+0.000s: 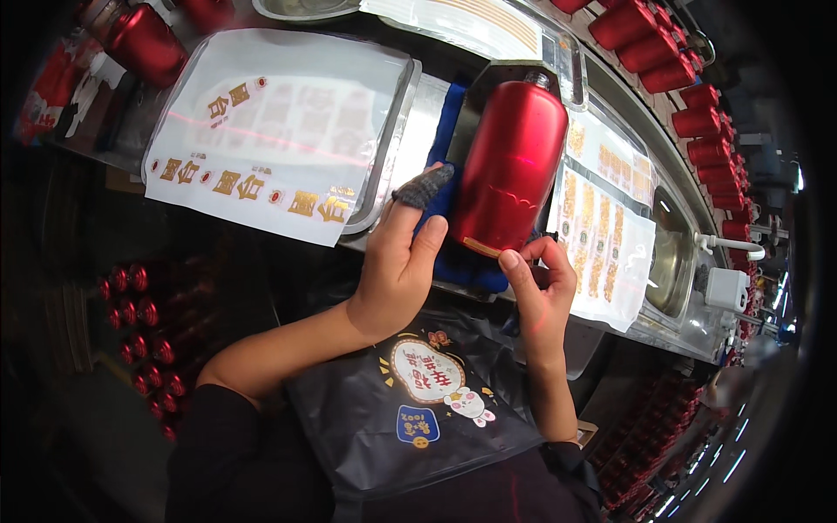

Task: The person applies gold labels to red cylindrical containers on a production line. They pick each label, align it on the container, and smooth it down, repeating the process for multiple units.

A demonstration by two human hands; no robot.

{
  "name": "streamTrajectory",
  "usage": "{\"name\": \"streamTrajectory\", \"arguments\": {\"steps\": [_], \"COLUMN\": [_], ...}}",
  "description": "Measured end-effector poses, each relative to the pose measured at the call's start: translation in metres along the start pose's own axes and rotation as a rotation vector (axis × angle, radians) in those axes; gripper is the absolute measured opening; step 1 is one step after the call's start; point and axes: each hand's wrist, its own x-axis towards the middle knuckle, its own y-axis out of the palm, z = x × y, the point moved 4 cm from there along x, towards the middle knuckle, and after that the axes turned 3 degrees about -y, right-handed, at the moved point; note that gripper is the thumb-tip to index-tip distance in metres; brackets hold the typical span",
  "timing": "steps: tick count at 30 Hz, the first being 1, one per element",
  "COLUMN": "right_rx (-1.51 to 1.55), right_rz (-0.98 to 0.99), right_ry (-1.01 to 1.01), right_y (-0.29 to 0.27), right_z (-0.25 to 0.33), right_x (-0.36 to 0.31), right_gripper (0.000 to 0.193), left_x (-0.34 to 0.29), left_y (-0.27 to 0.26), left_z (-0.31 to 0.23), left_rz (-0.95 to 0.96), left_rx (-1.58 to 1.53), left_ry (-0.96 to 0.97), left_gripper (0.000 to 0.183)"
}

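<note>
A glossy red bottle [514,161] lies on its side in front of me, its threaded neck pointing away. It rests on a dark holder [481,87] with blue cloth [446,131] beside it. A thin gold decal strip [482,247] runs along the bottle's near lower edge. My right hand [545,292] has thumb and index finger pinched at the strip's right end, against the bottle. My left hand [397,253] is just left of the bottle, thumb and index finger stretched out and apart. A grey knitted sleeve [423,186] covers its index finger; the other fingers are hidden.
At left, a metal tray [397,157] carries a white sheet [261,122] with gold lettering decals. Right of the bottle lie sheets of gold strip decals [602,240], then a sink basin [670,253]. Red bottles line the far right [706,148]; more stand at lower left [144,309].
</note>
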Motion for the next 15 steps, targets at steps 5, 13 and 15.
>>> {"name": "streamTrajectory", "arguments": {"steps": [5,13,15], "right_rx": [-0.002,0.004,-0.014], "right_rz": [0.016,0.029,0.024], "right_ry": [-0.01,-0.006,-0.021], "right_y": [0.003,0.004,0.004], "right_z": [0.004,0.005,0.004], "right_x": [0.002,0.003,0.003], "right_gripper": [0.03,0.028,0.028], "left_x": [-0.02,-0.025,-0.025], "left_y": [-0.01,-0.013,-0.018], "left_z": [-0.028,-0.021,-0.016], "left_rz": [0.082,0.108,0.096], "left_rx": [0.243,0.557,0.588], "left_ry": [0.253,0.272,0.255], "left_gripper": [0.03,0.026,0.028]}}
